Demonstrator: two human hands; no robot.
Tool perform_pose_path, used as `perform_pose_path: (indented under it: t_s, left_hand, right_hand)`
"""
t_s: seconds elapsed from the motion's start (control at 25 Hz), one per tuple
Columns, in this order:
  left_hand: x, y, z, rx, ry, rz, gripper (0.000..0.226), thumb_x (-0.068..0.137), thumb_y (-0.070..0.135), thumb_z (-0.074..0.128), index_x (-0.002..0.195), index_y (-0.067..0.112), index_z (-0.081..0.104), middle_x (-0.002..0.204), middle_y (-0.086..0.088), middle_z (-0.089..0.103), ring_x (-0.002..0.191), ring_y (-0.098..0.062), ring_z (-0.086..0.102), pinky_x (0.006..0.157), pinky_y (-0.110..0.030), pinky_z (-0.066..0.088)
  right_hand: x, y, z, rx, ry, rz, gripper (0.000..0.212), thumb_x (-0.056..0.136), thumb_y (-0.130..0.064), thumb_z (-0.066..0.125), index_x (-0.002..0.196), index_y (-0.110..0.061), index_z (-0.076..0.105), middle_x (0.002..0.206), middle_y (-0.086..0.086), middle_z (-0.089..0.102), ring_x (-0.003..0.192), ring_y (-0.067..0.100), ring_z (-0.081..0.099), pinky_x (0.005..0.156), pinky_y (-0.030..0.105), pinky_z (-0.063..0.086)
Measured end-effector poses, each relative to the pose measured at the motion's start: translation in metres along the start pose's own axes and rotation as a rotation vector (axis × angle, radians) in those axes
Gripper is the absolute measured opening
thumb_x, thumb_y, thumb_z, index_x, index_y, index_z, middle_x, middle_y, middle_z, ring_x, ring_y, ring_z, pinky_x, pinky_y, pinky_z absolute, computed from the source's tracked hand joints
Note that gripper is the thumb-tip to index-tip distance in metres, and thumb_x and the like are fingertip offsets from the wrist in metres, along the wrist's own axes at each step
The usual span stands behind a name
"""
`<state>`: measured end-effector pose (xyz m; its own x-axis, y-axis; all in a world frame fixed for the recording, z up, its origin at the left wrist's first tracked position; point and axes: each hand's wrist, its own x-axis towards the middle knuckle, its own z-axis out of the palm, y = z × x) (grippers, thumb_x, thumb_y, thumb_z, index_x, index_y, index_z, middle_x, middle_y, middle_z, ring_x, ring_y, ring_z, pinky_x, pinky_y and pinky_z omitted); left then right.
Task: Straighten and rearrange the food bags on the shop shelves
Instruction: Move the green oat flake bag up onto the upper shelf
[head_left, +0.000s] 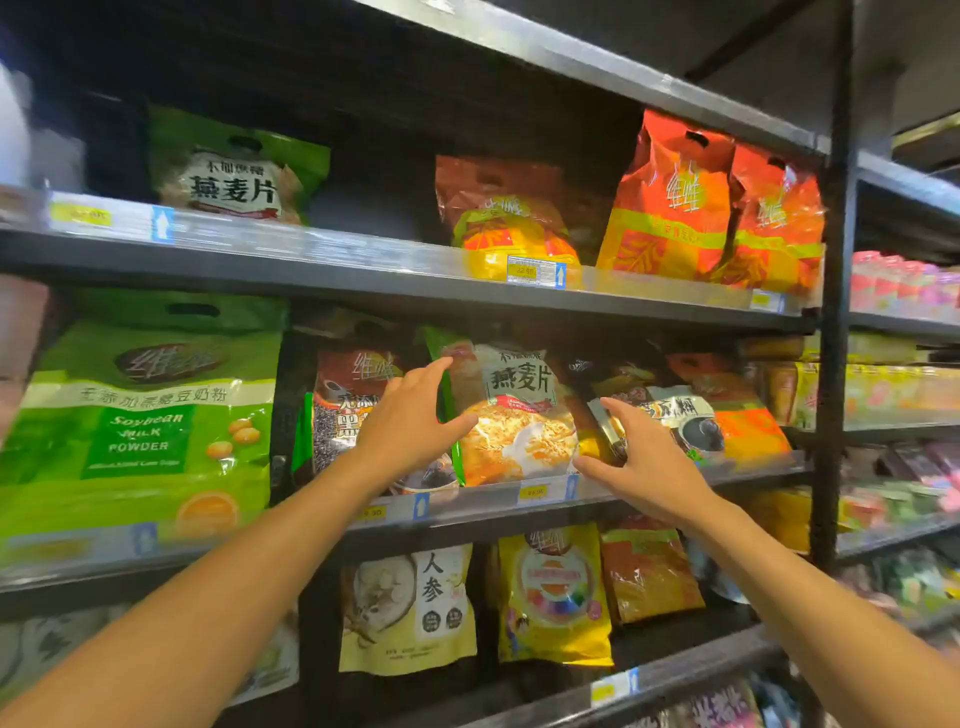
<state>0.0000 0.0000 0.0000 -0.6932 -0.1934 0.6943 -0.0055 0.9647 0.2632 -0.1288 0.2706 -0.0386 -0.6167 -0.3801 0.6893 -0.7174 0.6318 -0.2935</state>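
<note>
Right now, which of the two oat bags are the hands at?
The middle-shelf oat bag, between the left hand and right hand; the upper oat bag stands untouched.

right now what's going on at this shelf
A person is tidying the middle shelf with both hands. The left hand is against the left edge of the green oat flakes bag. The right hand is at its lower right corner with fingers spread. Neither hand clearly grips it. The bag stands at the shelf front between a dark sesame bag and a tilted bag on its right.
</note>
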Motion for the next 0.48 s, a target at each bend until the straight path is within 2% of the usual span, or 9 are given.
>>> perform_pose_path:
  t_s: [0.12,0.2,0.28,0.36,0.48]
  left_hand:
    - [0.021,0.009,0.021,0.014,-0.007,-0.103,0.094,0.088,0.058,0.070,0.163,0.029,0.021,0.158,-0.002,0.048,0.146,-0.030,0.039,0.106,-0.054,0.049]
    - [0.031,0.010,0.032,0.040,-0.030,-0.169,0.095,0.088,0.055,0.073,0.163,0.027,0.020,0.154,-0.003,0.052,0.144,-0.030,0.041,0.105,-0.053,0.050]
    - [0.036,0.010,0.043,0.073,-0.029,-0.211,0.097,0.088,0.054,0.074,0.162,0.026,0.020,0.152,-0.005,0.053,0.140,-0.030,0.045,0.102,-0.052,0.053]
    - [0.039,0.007,0.049,0.088,-0.035,-0.254,0.098,0.087,0.055,0.075,0.162,0.025,0.020,0.152,-0.007,0.053,0.135,-0.028,0.050,0.100,-0.049,0.054]
    - [0.045,0.003,0.054,0.099,-0.011,-0.295,0.096,0.088,0.054,0.074,0.162,0.020,0.023,0.151,-0.006,0.054,0.134,-0.028,0.051,0.102,-0.048,0.053]
  right_hand:
    - [0.038,0.032,0.014,0.066,-0.136,0.017,0.098,0.085,-0.058,0.073,0.161,-0.017,0.027,0.163,0.004,0.039,0.146,0.024,0.042,0.114,0.042,0.041]
    - [0.068,0.047,0.031,0.052,-0.269,0.075,0.092,0.091,-0.052,0.071,0.160,-0.010,0.028,0.159,0.011,0.044,0.141,0.029,0.048,0.109,0.042,0.044]
    - [0.092,0.057,0.051,0.016,-0.311,0.101,0.063,0.099,-0.043,0.061,0.146,-0.006,0.042,0.141,0.018,0.060,0.116,0.032,0.062,0.091,0.042,0.051]
    - [0.111,0.063,0.068,-0.006,-0.312,0.113,0.033,0.104,-0.036,0.050,0.121,-0.009,0.051,0.122,0.017,0.067,0.092,0.029,0.058,0.074,0.037,0.044]
    - [0.130,0.072,0.084,0.016,-0.287,0.129,0.021,0.103,-0.032,0.049,0.104,-0.012,0.057,0.109,0.013,0.067,0.090,0.029,0.058,0.072,0.035,0.042]
